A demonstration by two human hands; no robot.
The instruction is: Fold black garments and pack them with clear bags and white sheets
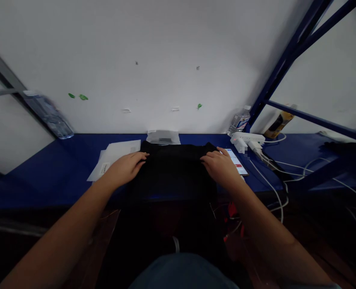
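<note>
Black cloth (173, 172) lies in the middle of the head view, spread over the front part of a blue table (54, 164), its near side running down into the dark at the table's edge. The left hand (128, 166) has its fingers closed at the cloth's upper left corner, pinching the fabric between thumb and fingertips. At the upper right corner, the right hand (220, 166) does the same, fingers bent and nearly closed on the fabric.

Left of centre, white sheets (119, 150) lie partly under the left hand and wrist. A clear plastic bag (163, 137) sits just beyond the cloth's far edge. Right of centre, a phone (237, 161) with a lit screen lies beside the right hand, with a white power strip (253, 138) just beyond it; white cables (276, 192) trail toward the lower right.

A large clear bottle (50, 116) stands at the left of the frame. At the right are a small clear bottle (240, 120) against the wall (166, 48) and a yellow bottle (278, 123) behind a blue metal frame (289, 60).
</note>
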